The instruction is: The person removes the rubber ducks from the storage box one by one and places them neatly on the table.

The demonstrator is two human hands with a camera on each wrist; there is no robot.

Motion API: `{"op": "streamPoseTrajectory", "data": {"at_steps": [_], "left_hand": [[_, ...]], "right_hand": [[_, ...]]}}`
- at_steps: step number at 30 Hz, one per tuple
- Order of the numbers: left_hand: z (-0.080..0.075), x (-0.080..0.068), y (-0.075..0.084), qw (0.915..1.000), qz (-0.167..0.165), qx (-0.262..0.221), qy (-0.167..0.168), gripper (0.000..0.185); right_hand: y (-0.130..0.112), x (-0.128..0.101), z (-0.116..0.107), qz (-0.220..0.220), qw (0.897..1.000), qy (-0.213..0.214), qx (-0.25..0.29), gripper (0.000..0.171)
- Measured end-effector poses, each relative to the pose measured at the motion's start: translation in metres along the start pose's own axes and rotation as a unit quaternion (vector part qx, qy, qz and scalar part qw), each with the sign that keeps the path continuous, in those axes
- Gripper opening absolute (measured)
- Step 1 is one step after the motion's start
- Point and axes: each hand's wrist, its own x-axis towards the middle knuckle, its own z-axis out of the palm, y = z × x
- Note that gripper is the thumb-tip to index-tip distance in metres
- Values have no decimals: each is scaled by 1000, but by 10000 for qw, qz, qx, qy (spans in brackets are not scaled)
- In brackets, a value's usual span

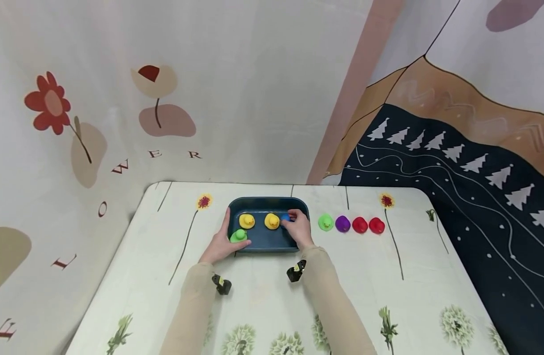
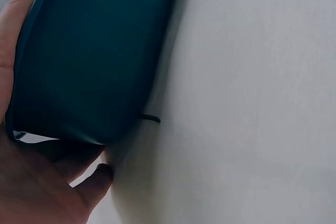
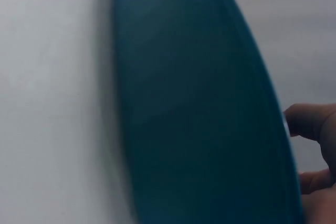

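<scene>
A dark blue tray (image 1: 265,241) lies on the table, its outer wall filling much of both wrist views. My left hand (image 1: 217,245) holds the tray's left end, fingers along the side and thumb at the front rim. Inside the tray's right part, my right hand (image 1: 300,230) pinches a small blue toy (image 1: 284,217), mostly covered by the fingers. Two yellow rubber ducks (image 1: 247,221) sit in the tray, one close beside the blue toy. By the left thumb is a green duck (image 1: 238,235). The right wrist view shows some right-hand fingers (image 3: 310,121) above the rim.
Right of the tray, a row of small toys stands on the table: a green duck (image 1: 326,222), a purple toy (image 1: 343,224) and two red toys (image 1: 359,225). A flower-print cloth (image 1: 263,291) covers the table. Printed curtains (image 1: 254,98) hang behind it.
</scene>
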Motion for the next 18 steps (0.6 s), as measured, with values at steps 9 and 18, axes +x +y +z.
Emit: {"op": "streamPoseTrajectory", "data": {"at_steps": [9, 18], "left_hand": [[-1, -3, 2, 10000, 48, -38, 10, 115], [-2, -2, 1, 10000, 41, -39, 10, 117]], "right_hand": [[2, -3, 4, -484, 9985, -187, -194, 29], [3, -6, 5, -1085, 9909, -336, -724, 23]]}}
